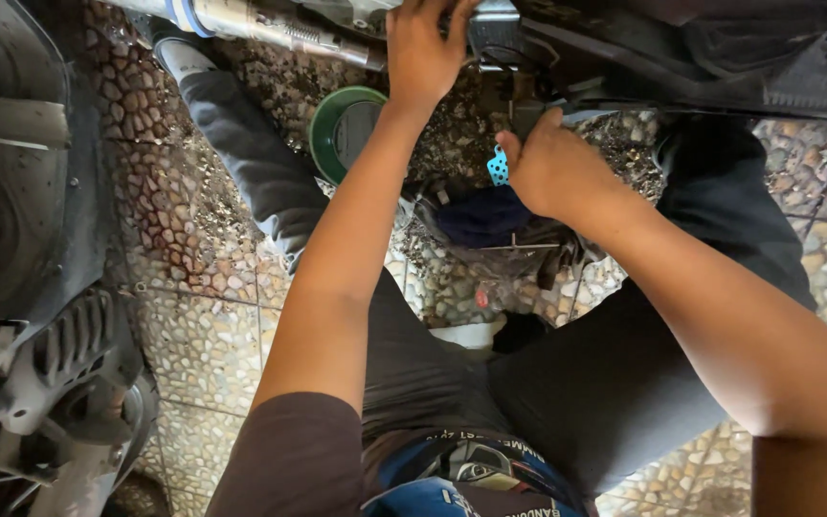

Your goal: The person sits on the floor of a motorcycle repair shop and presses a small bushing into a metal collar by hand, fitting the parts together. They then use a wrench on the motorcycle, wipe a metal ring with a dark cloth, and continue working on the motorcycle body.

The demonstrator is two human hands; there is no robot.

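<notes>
greasy dark metal machine part (519,91), overhead, hand-gripped

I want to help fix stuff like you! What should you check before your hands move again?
1. Left hand on the metal part: ok, touching it.
2. Right hand grip: cannot tell, fingers hidden.
3. Shaft in view: ok, beside the left hand.
4. Green ring clear of the legs: ok, on the floor.
5. Blue spotted piece secure: cannot tell.
</notes>
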